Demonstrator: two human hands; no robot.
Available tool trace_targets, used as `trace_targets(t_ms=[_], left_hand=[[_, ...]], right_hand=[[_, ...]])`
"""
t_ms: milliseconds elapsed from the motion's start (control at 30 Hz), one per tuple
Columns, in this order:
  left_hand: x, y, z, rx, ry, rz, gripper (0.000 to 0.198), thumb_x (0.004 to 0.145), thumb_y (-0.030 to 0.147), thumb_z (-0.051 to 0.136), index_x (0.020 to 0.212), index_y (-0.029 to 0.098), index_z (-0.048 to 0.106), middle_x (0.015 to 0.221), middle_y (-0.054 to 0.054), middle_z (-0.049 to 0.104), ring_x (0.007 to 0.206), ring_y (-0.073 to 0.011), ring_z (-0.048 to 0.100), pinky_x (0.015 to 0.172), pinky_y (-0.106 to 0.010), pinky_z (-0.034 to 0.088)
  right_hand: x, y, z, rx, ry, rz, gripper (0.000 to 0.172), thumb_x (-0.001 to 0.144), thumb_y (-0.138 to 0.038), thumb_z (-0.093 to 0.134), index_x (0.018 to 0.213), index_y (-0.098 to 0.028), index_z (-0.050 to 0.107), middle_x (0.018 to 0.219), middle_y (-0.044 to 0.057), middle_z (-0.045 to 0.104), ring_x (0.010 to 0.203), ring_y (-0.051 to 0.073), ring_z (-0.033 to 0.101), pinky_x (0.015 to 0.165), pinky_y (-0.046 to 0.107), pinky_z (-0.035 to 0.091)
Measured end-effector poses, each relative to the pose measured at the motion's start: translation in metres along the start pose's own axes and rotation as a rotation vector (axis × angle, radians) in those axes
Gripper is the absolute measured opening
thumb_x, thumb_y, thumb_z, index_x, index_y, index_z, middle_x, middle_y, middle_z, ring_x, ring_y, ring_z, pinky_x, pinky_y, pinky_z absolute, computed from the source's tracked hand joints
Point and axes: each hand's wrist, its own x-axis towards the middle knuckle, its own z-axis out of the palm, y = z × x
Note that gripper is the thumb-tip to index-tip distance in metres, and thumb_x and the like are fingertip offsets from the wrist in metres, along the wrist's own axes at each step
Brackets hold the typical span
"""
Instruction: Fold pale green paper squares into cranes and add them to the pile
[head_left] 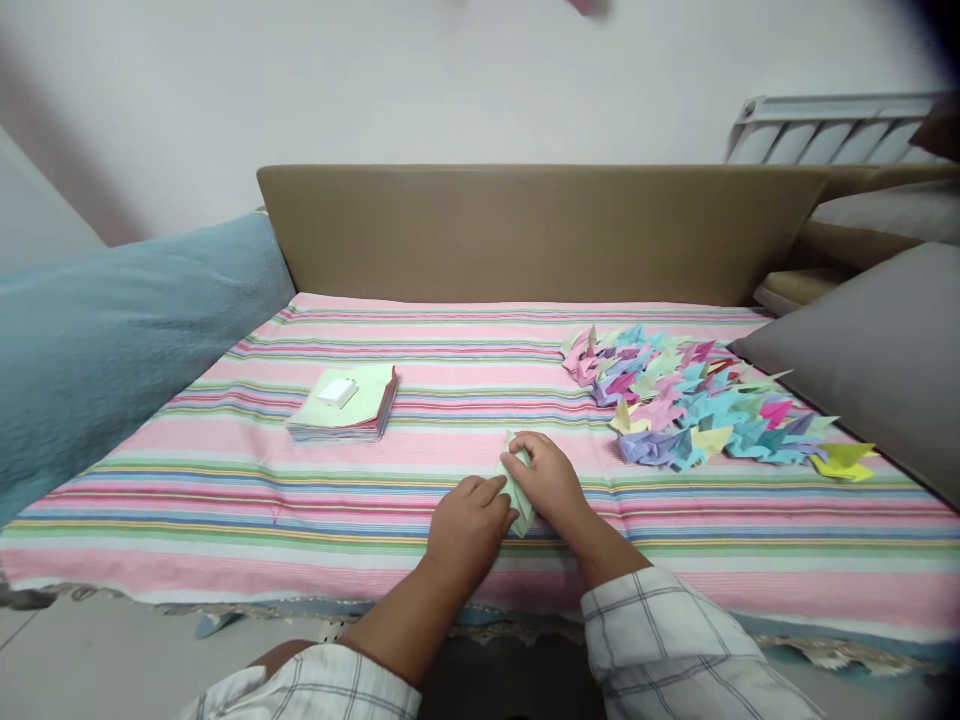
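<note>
A pale green piece of folded paper (pixel 523 514) lies on the striped cloth between my two hands, narrow and roughly diamond-shaped. My left hand (pixel 471 525) rests on its left edge with curled fingers pressing it down. At the upper right of the paper, my right hand (pixel 549 480) pinches it between thumb and fingers. Parts of the paper are hidden under the fingers.
Many folded paper cranes (pixel 675 400) in several colours crowd the right side of the striped cloth (pixel 465 370). A stack of coloured paper sheets (pixel 360 395) sits at left, topped by a small white block (pixel 337 392). A grey cushion (pixel 877 360) borders the right.
</note>
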Motion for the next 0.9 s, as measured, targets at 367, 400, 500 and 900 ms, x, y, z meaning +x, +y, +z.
trace_targets(t_ms=[367,400,500,900], left_hand=[[-0.002,0.000,0.001,-0.021,-0.009,-0.022,0.012,0.085,0.022,0.053,0.081,0.021,0.063,0.107,-0.003,0.066,0.085,-0.0184,0.058,0.077,-0.034,0.049],[-0.002,0.000,0.001,-0.021,-0.007,-0.021,0.012,0.085,0.022,0.052,0.081,0.021,0.063,0.107,-0.003,0.066,0.085,-0.0183,0.058,0.077,-0.034,0.049],[-0.002,0.000,0.002,-0.028,0.001,-0.023,0.011,0.085,0.022,0.053,0.080,0.022,0.063,0.107,-0.004,0.066,0.084,-0.0182,0.058,0.076,-0.034,0.050],[-0.002,0.001,0.001,-0.039,-0.004,-0.028,0.009,0.083,0.022,0.055,0.079,0.021,0.063,0.107,-0.004,0.066,0.085,-0.0185,0.059,0.076,-0.035,0.050]], right_hand=[[0.018,0.010,-0.006,0.530,-0.278,0.225,0.060,0.067,-0.027,0.063,0.122,-0.017,0.045,0.090,0.004,0.066,0.076,0.016,0.062,0.068,0.029,0.047],[0.019,0.010,-0.006,0.568,-0.292,0.239,0.056,0.066,-0.027,0.064,0.118,-0.017,0.048,0.090,0.004,0.066,0.077,0.017,0.062,0.067,0.028,0.047],[0.020,0.010,-0.007,0.624,-0.304,0.242,0.045,0.062,-0.028,0.067,0.105,-0.018,0.058,0.090,0.004,0.067,0.079,0.018,0.062,0.065,0.027,0.047],[0.017,0.006,-0.005,0.612,-0.243,0.210,0.030,0.065,-0.035,0.063,0.089,-0.017,0.063,0.076,0.000,0.065,0.064,0.014,0.057,0.055,0.023,0.042]])
